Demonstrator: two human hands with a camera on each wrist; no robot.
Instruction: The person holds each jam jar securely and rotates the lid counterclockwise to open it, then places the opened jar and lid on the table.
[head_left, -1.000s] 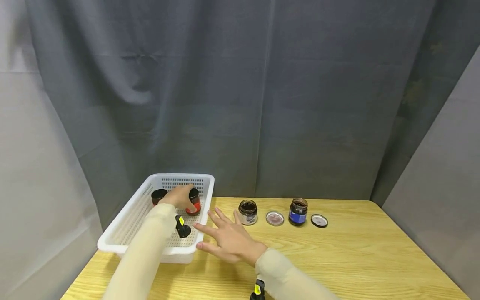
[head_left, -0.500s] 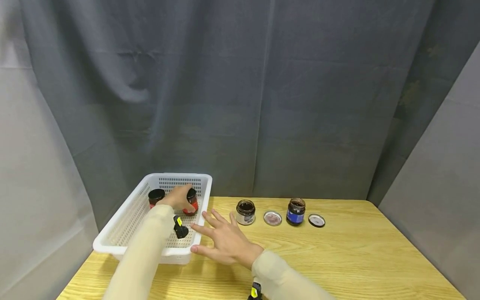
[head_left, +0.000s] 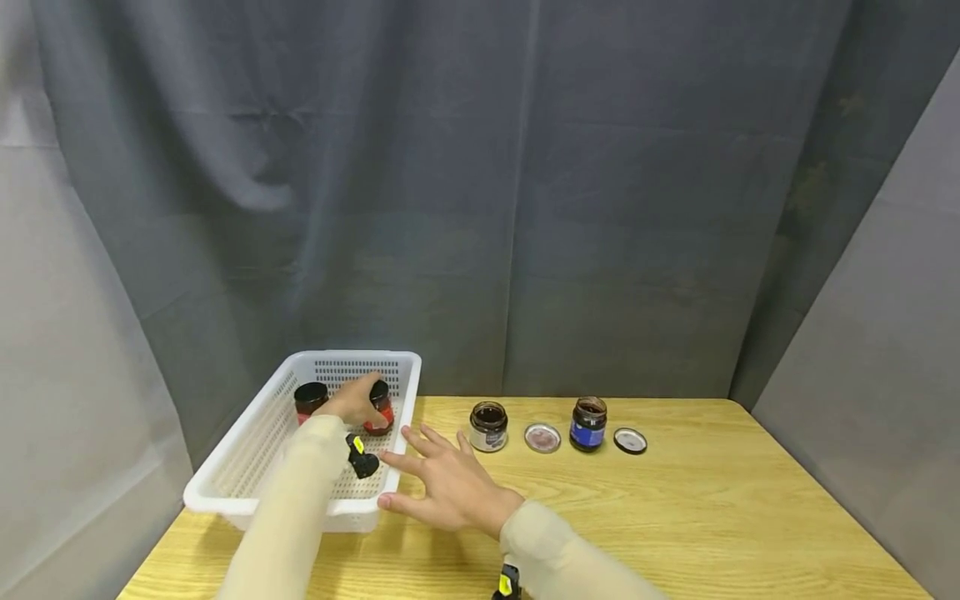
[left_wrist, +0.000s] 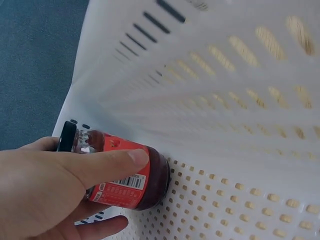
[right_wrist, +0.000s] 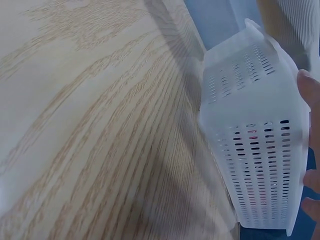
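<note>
Evidently, a red-labelled, black-lidded glass jar (left_wrist: 132, 182) is clamped in the grip of the left hand (head_left: 354, 402), near the right wall inside the white perforated plastic basket (head_left: 352, 506). Its right rim is touched by the right hand (head_left: 452, 485), fingers spread apart, presumably so the basket is steadied. The left arm (head_left: 281, 508) is stretched over the near rim.

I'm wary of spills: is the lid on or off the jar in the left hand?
On: the left wrist view shows a black lid capping the red-labelled glass jar that the left hand grips.
</note>
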